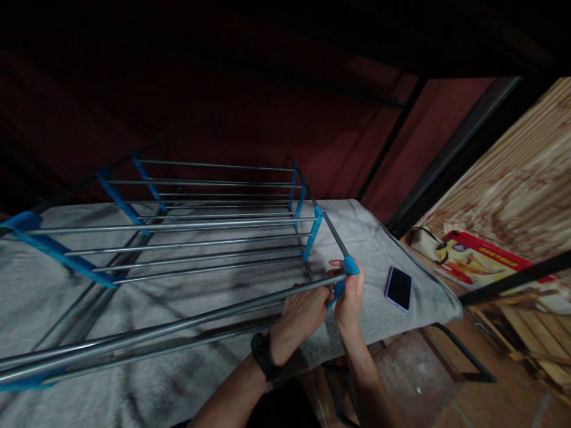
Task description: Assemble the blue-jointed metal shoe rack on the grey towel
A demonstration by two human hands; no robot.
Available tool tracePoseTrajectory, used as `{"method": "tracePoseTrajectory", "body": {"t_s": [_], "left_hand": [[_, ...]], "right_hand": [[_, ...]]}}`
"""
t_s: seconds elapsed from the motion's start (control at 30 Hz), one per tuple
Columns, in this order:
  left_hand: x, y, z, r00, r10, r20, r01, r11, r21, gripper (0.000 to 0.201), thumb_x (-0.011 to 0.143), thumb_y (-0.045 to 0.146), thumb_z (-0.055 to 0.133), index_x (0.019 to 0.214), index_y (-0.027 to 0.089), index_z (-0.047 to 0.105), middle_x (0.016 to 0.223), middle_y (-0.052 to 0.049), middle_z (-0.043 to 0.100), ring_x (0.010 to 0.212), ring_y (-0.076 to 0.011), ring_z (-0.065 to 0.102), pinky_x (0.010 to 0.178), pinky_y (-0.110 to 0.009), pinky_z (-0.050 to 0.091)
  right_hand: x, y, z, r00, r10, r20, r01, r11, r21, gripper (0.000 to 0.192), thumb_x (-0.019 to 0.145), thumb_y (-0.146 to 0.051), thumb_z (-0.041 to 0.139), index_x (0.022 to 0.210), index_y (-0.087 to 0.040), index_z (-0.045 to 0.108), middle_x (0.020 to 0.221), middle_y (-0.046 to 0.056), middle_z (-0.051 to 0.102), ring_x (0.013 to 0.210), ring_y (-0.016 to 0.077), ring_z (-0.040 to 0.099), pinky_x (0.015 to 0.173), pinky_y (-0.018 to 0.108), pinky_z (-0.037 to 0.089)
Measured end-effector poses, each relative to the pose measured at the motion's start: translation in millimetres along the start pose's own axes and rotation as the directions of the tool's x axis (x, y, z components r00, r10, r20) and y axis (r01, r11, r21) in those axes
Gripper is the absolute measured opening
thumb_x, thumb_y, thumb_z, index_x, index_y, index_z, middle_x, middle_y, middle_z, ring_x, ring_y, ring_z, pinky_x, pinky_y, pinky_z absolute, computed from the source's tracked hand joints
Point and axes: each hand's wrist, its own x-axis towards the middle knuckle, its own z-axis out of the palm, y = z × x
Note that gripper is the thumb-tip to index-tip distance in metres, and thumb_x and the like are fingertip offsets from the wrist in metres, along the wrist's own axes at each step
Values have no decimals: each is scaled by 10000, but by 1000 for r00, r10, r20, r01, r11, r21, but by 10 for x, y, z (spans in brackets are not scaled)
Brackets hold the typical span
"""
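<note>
A metal rack with grey rods (pixel 187 226) and blue plastic connectors lies on its side on a grey blanket (pixel 169 368). My left hand (pixel 303 312) grips the end of the nearest long grey rod (pixel 178 324). My right hand (pixel 350 294) is closed around a blue connector (pixel 351 266) at that rod's end, where a dark upright tube meets it. A black watch is on my left wrist.
A phone (pixel 398 288) with a pale purple edge lies on the blanket to the right of my hands. A red and yellow box (pixel 477 258) and wooden boards (pixel 508 184) sit at the right. Dark metal frame bars (pixel 450 160) rise behind the blanket.
</note>
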Motion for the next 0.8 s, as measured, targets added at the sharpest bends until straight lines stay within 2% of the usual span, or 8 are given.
{"method": "tracePoseTrajectory", "body": {"t_s": [0.07,0.17,0.47,0.7,0.8], "left_hand": [[10,-16,22,998,43,-53,-45,999,-23,271,994,261,436,1185,253,629,1168,-69,712,1100,-253,660,909,-346,491],[22,-32,51,996,47,-72,-48,999,-11,246,979,256,467,1150,253,643,1160,-61,714,1090,-252,661,900,-338,491],[7,-6,60,998,3,-59,-3,1000,-3,257,970,223,455,1128,257,655,1109,-64,731,1056,-262,673,847,-349,494],[7,-52,47,1000,-2,-3,2,1000,1,272,991,239,429,1149,241,651,1133,-74,722,1074,-242,664,958,-357,463],[-12,-35,29,1000,-1,-5,1,1000,0,272,991,247,429,1153,236,648,1167,-84,713,1111,-249,652,937,-346,474]], "right_hand": [[-7,-10,6,1000,-2,-6,2,1000,-1,433,971,-590,478,1190,-218,513,1045,62,649,781,188,608,653,299,479],[-18,3,5,1000,8,-2,-8,1000,-7,465,966,-616,466,1199,-216,503,1018,61,654,785,193,609,678,308,481],[-53,-8,27,1000,2,-12,-3,1000,-30,442,971,-606,465,1169,-214,516,947,46,660,735,179,602,649,290,472],[-77,1,3,996,84,-10,-84,996,10,458,960,-607,481,1204,-219,493,947,52,662,722,186,602,566,269,448],[-94,-7,4,998,58,-17,-58,998,-17,434,975,-579,482,1193,-206,508,931,52,663,757,189,606,630,285,470]]}}
